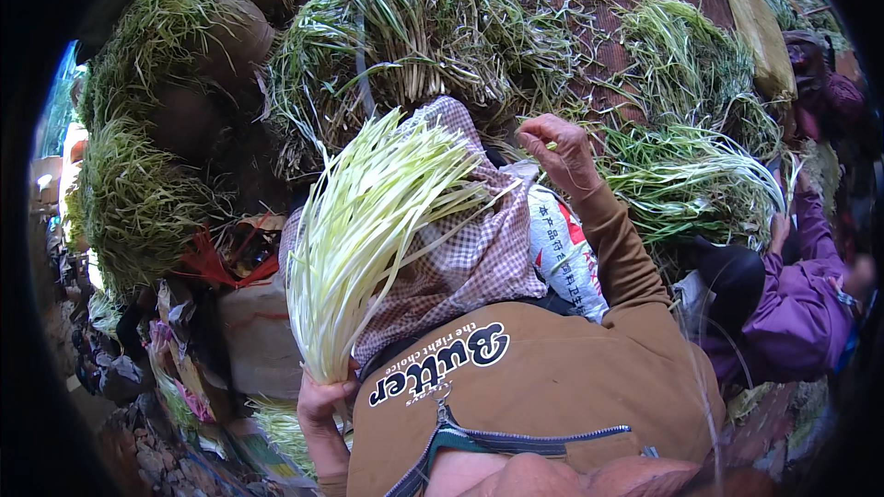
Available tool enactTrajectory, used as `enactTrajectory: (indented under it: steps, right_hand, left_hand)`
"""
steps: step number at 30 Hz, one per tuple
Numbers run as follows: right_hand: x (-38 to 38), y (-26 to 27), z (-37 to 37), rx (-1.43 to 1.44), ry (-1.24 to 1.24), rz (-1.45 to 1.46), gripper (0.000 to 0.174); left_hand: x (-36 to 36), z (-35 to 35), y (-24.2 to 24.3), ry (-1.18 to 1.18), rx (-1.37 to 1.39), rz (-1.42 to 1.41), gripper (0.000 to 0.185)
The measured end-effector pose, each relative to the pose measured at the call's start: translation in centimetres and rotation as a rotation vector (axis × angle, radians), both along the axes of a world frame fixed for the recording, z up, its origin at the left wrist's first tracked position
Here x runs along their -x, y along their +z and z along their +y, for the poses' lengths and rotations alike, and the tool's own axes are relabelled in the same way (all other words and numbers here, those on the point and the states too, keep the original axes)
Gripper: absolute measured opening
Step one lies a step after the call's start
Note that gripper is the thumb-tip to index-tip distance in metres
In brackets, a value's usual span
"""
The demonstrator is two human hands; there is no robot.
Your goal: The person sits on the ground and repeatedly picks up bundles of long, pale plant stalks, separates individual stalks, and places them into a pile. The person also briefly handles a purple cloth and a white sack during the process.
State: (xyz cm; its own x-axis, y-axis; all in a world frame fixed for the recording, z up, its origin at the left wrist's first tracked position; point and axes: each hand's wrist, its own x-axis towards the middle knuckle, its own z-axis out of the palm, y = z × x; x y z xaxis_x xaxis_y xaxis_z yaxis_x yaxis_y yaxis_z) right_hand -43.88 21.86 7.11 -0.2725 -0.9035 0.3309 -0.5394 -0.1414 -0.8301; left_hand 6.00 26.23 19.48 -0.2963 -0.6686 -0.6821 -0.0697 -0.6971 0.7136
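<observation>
My left hand (pixel 326 397) is shut around the white base of a large bunch of long, pale yellow-green chive-like leaves (pixel 376 241). The leaves fan upward over a checked cloth (pixel 494 248) on my lap. My right hand (pixel 563 152) is raised to the right of the bunch, fingers curled in a pinch, with a small pale green scrap (pixel 550 146) between them. Beyond my knees lies a big heap of greener leaves (pixel 414 34), its whitish root ends towards me. A white printed sack (pixel 563 255) shows beneath my right forearm.
Leaf piles (pixel 138 200) line the left side near a bundle of red ties (pixel 224 255) and a pale box (pixel 262 335). On the right, a person in purple (pixel 794 310) holds leaves beside another heap (pixel 690 179). A yellowish package (pixel 760 38) stands behind.
</observation>
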Motion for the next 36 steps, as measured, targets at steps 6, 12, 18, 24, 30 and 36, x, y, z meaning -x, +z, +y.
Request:
enactTrajectory:
  steps: [6, 12, 18, 24, 30, 36]
  right_hand:
    - [-8.0, 6.9, -1.3, 0.325, 0.339, 0.294, 0.053]
    - [-7.5, 7.2, -0.2, 0.349, 0.407, 0.4, 0.037]
    - [-5.2, 4.8, 3.4, 0.011, 0.536, 0.39, 0.027]
    - [-3.3, 3.5, 3.6, -0.135, 0.482, -0.037, 0.022]
    - [-4.0, 3.7, 1.4, 0.056, 0.204, 0.019, 0.014]
    - [-7.5, 3.1, -1.0, 0.168, 0.291, 0.188, 0.016]
  left_hand:
    - [1.3, -0.8, -0.4, -0.187, 0.147, -0.233, 0.042]
    - [3.1, -2.4, 0.4, -0.18, 0.27, -0.288, 0.041]
    - [3.2, -2.1, -1.3, -0.29, 0.17, -0.272, 0.035]
    - [3.2, -2.2, -2.4, -0.476, 0.237, -0.383, 0.039]
    - [2.7, -1.5, -3.0, -0.305, 0.156, -0.259, 0.04]
    - [3.2, -1.8, -3.0, -0.297, 0.109, -0.246, 0.04]
